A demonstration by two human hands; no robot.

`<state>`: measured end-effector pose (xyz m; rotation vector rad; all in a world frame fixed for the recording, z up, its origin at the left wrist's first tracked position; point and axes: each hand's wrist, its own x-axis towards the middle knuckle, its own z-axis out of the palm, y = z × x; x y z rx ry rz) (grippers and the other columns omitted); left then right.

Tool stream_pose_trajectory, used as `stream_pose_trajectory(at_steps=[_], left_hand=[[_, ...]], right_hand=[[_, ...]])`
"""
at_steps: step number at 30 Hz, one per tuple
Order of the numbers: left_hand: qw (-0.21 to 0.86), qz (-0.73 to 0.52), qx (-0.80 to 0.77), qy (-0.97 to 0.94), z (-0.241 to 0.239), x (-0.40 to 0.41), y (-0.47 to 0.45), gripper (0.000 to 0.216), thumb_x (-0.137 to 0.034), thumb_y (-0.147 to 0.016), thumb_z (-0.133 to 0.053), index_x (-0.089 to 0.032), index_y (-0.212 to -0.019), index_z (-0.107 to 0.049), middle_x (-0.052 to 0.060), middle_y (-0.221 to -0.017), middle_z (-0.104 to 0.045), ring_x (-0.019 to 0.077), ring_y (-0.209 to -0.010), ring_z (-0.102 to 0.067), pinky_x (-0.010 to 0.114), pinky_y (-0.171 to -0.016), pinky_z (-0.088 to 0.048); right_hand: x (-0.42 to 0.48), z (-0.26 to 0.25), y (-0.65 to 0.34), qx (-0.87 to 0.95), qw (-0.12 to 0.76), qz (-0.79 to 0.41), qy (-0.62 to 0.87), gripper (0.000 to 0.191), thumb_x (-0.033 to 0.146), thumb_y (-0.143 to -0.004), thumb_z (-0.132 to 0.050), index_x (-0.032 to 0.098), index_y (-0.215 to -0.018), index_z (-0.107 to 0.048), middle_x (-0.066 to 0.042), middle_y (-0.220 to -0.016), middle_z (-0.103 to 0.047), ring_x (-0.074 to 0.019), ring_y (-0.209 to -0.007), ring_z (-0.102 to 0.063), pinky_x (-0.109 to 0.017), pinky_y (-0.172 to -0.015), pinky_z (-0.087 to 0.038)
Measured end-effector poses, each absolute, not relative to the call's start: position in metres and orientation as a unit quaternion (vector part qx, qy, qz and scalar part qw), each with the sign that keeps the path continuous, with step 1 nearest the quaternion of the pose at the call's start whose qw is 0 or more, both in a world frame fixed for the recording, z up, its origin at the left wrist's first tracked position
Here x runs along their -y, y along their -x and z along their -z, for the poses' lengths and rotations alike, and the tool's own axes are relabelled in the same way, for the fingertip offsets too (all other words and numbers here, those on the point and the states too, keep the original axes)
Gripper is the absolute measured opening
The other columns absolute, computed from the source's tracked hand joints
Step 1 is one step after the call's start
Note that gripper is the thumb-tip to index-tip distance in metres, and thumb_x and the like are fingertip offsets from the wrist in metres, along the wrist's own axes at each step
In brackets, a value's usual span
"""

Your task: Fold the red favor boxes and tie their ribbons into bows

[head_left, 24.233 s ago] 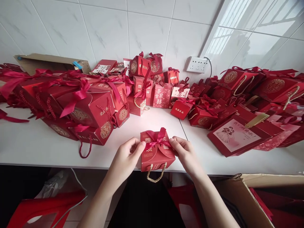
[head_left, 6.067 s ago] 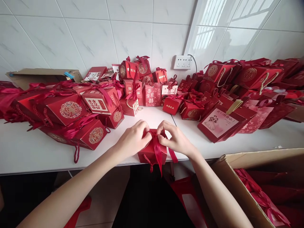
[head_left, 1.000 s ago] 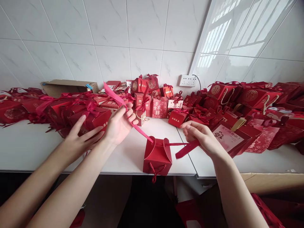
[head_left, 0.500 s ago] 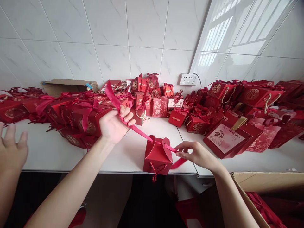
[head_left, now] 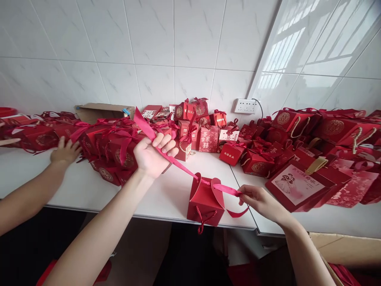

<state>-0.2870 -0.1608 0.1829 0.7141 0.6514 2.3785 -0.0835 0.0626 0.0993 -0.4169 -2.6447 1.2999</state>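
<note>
A small red gift box (head_left: 205, 204) with a twisted cord handle stands upright near the table's front edge. A red ribbon (head_left: 183, 168) runs through the holes in its two rounded top flaps. Up and to the left of the box, my left hand (head_left: 156, 154) is closed around one stretch of ribbon, whose end sticks up above the fist. My right hand (head_left: 262, 202) pinches the other stretch to the right of the box, and its loose tail curls down below the fingers. Both stretches look taut.
Piled red gift boxes (head_left: 119, 149) line the left and back, with more bags (head_left: 297, 184) at right. A co-worker's hand (head_left: 67, 153) touches the left pile. A cardboard carton (head_left: 345, 246) stands below the right edge; a power strip (head_left: 245, 106) is on the wall.
The view has shifted, so the table's contents appear further right and lower. My hands keep their grip on the ribbon. The co-worker's hand has reached in to the left pile.
</note>
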Motion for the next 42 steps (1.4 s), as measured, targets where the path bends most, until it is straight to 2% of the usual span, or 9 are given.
stream_pose_trajectory(at_steps=[6,11,18,23,27,29,34,37,42], left_hand=[[0.276,-0.894,-0.235,-0.263,-0.182,0.168,0.290,0.028,-0.020,-0.072,-0.042,-0.018,-0.053,-0.022,-0.004,-0.056,-0.022,0.0080,-0.046,-0.029,0.023,-0.044,-0.031],[0.251,-0.903,-0.246,-0.248,-0.184,0.174,0.292,0.030,-0.024,-0.078,-0.041,-0.018,-0.052,-0.028,-0.003,-0.055,-0.025,0.0078,-0.045,-0.029,0.023,-0.043,-0.032],[0.278,-0.894,-0.239,-0.258,-0.183,0.168,0.291,0.030,-0.025,-0.080,-0.041,-0.018,-0.053,-0.028,-0.003,-0.053,-0.028,0.0079,-0.044,-0.028,0.023,-0.043,-0.031],[0.310,-0.872,-0.268,-0.267,-0.173,0.154,0.286,0.026,-0.021,-0.080,-0.042,-0.017,-0.055,-0.035,-0.005,-0.054,-0.026,0.0063,-0.042,-0.027,0.021,-0.043,-0.031],[0.319,-0.866,-0.280,-0.263,-0.170,0.140,0.281,0.022,-0.017,-0.079,-0.047,-0.015,-0.058,-0.043,-0.006,-0.054,-0.026,0.0052,-0.041,-0.028,0.020,-0.042,-0.030],[0.320,-0.865,-0.278,-0.268,-0.172,0.133,0.280,0.021,-0.017,-0.079,-0.050,-0.014,-0.058,-0.046,-0.006,-0.055,-0.031,0.0048,-0.043,-0.031,0.019,-0.043,-0.032],[0.317,-0.854,-0.261,-0.318,-0.184,0.119,0.277,0.016,-0.020,-0.076,-0.062,-0.013,-0.064,-0.055,-0.005,-0.059,-0.041,0.0044,-0.047,-0.038,0.019,-0.046,-0.037],[0.313,-0.842,-0.265,-0.350,-0.192,0.113,0.274,0.019,-0.026,-0.073,-0.069,-0.013,-0.067,-0.058,-0.005,-0.058,-0.041,0.0038,-0.047,-0.038,0.018,-0.046,-0.038],[0.321,-0.808,-0.304,-0.390,-0.199,0.102,0.266,0.024,-0.032,-0.073,-0.071,-0.013,-0.067,-0.057,-0.005,-0.057,-0.043,0.0040,-0.048,-0.039,0.017,-0.047,-0.038]], right_hand=[[-0.072,-0.098,0.077,0.863,0.116,-0.449,0.199,0.021,0.036,-0.071,-0.056,0.018,-0.068,-0.066,-0.005,-0.064,-0.066,-0.0208,-0.063,-0.060,-0.032,-0.061,-0.046],[-0.072,-0.103,0.065,0.748,0.167,-0.615,0.184,0.020,0.037,-0.069,-0.064,0.020,-0.079,-0.061,-0.003,-0.059,-0.063,-0.0188,-0.057,-0.058,-0.034,-0.059,-0.048],[-0.056,-0.130,0.073,0.535,0.258,-0.800,0.078,0.007,0.026,-0.062,-0.064,0.024,-0.062,-0.057,0.006,-0.039,-0.046,-0.0101,-0.035,-0.042,-0.032,-0.051,-0.044],[-0.055,-0.148,0.091,0.519,0.309,-0.797,0.024,0.013,0.038,-0.056,-0.067,0.025,-0.059,-0.065,0.001,-0.047,-0.057,-0.0170,-0.048,-0.056,-0.036,-0.055,-0.047],[-0.052,-0.158,0.107,0.555,0.269,-0.787,-0.036,0.037,0.044,-0.051,-0.076,0.027,-0.084,-0.071,-0.002,-0.077,-0.070,-0.0199,-0.065,-0.064,-0.036,-0.060,-0.049],[-0.048,-0.165,0.116,0.586,0.243,-0.771,-0.051,0.040,0.041,-0.057,-0.077,0.027,-0.093,-0.070,-0.003,-0.086,-0.070,-0.0187,-0.069,-0.064,-0.036,-0.064,-0.050],[-0.036,-0.184,0.138,0.659,0.291,-0.691,-0.065,0.023,0.044,-0.077,-0.065,0.022,-0.075,-0.070,0.001,-0.054,-0.057,-0.0126,-0.053,-0.052,-0.030,-0.060,-0.045],[-0.030,-0.195,0.147,0.713,0.306,-0.626,-0.077,0.029,0.047,-0.075,-0.066,0.020,-0.064,-0.067,0.000,-0.062,-0.059,-0.0139,-0.064,-0.054,-0.028,-0.066,-0.044],[-0.020,-0.207,0.161,0.710,0.326,-0.617,-0.090,0.030,0.043,-0.072,-0.070,0.018,-0.057,-0.062,0.003,-0.053,-0.051,-0.0094,-0.052,-0.045,-0.023,-0.053,-0.039]])
